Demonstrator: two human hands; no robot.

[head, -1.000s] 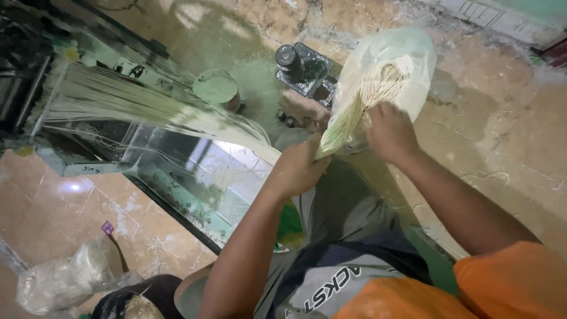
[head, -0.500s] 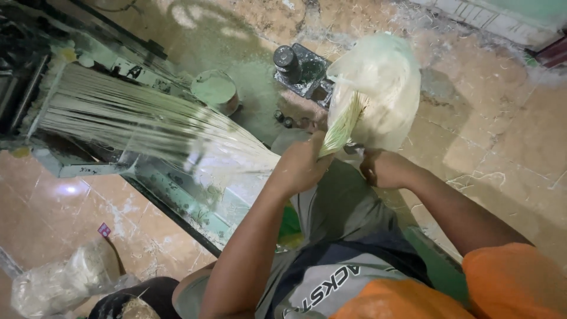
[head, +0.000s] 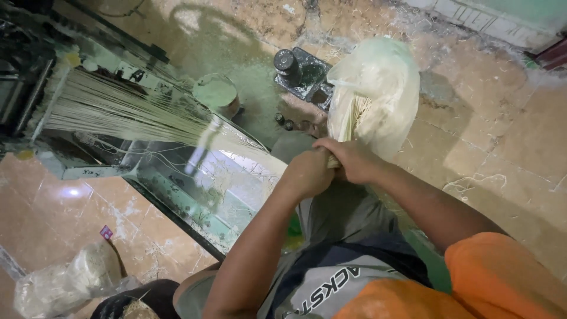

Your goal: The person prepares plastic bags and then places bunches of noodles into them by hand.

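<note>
My left hand (head: 307, 171) and my right hand (head: 351, 158) are closed together around the lower end of a bundle of thin pale sticks (head: 350, 118). The bundle's upper end stands inside a thin translucent plastic bag (head: 378, 94) held up in front of me. To the left, a long sheet of similar pale strands (head: 136, 112) stretches from a machine (head: 23, 88) toward my hands. My knees, in grey trousers (head: 342, 212), are below the hands.
A small dark metal device (head: 298, 71) sits on the dusty concrete floor beyond the bag. A round container with pale powder (head: 215, 94) stands next to the strands. A filled plastic bag (head: 71, 277) lies on the tiled floor at lower left.
My right hand has come down from the bag's mouth to join the left at the bundle's base. The bag now stands more upright over the sticks.
</note>
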